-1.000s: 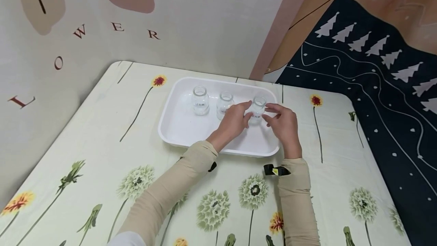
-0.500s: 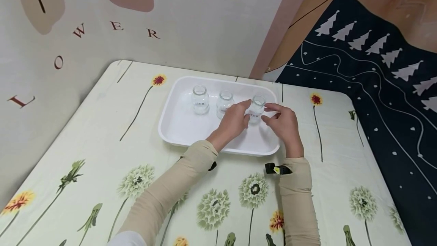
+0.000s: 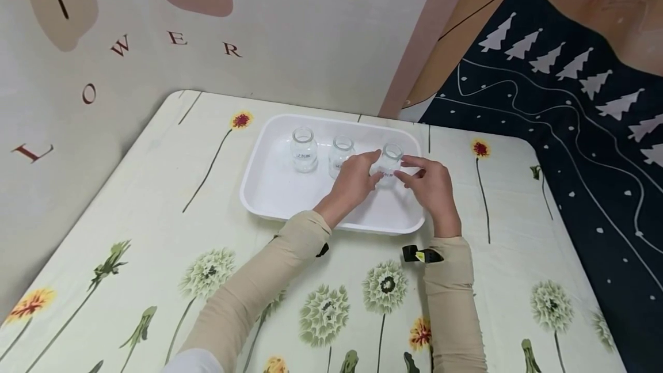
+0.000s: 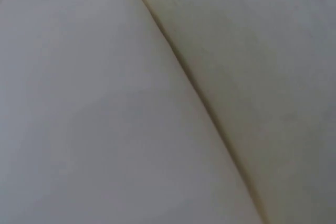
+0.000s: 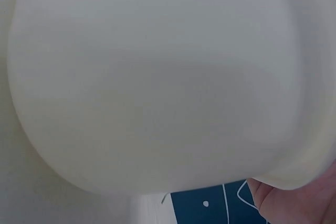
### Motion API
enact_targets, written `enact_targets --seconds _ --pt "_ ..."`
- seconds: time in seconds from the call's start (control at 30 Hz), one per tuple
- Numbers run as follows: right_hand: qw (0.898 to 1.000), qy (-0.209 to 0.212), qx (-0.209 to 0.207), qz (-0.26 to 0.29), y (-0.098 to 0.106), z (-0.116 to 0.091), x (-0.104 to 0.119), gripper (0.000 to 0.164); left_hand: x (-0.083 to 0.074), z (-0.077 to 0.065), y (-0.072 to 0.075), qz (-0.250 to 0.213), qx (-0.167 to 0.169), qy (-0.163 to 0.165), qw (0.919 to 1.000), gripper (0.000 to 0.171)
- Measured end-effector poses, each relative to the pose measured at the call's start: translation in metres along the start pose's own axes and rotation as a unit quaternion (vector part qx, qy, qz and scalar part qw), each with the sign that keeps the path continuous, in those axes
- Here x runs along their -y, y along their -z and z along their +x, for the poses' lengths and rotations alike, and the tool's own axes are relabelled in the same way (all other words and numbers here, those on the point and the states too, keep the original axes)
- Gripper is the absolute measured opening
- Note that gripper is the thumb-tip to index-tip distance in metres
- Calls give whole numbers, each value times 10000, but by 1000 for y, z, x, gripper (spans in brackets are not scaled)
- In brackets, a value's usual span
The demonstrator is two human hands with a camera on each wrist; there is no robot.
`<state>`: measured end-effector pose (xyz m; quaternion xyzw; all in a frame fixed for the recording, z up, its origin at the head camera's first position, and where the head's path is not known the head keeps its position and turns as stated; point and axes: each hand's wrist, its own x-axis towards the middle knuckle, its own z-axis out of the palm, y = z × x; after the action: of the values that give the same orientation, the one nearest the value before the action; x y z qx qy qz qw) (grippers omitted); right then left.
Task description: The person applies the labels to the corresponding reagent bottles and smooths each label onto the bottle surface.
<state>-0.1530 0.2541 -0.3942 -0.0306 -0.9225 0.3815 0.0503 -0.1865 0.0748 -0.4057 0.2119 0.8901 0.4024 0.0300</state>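
Three clear glass bottles with dark printed labels stand in a white tray (image 3: 290, 200) in the head view. Both hands are at the rightmost bottle (image 3: 392, 157), one on each side. My left hand (image 3: 352, 180) holds it from the left, thumb and fingertips at its side. From the right, my right hand (image 3: 431, 186) pinches at it with thumb and index finger. The middle bottle (image 3: 342, 148) is partly hidden behind the left hand. Farther left stands another bottle (image 3: 304, 151). In the right wrist view, part of the right hand (image 5: 299, 203) shows below the tray.
The tray lies near the back edge of a table with a flower-print cloth (image 3: 207, 148). A pale wall hanging (image 3: 311, 27) rises behind it. To the right hangs a dark cloth with white trees (image 3: 518, 91). The left wrist view shows only blurred pale surfaces.
The rightmost bottle has shifted very slightly left between the hands, and its label shows differently. The right hand has followed a little; the left hand and other bottles have hardly moved.
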Motion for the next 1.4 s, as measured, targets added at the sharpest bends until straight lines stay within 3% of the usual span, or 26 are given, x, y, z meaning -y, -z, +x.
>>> enact_targets --seconds 0.47,1.4 --pt "9963 91 178 -840 -3 4 4 57 1 3 0 130 -48 -9 9999 54" --pt "9942 294 98 -1027 -6 3 5 55 1 0 -2 518 -7 -116 9986 53"
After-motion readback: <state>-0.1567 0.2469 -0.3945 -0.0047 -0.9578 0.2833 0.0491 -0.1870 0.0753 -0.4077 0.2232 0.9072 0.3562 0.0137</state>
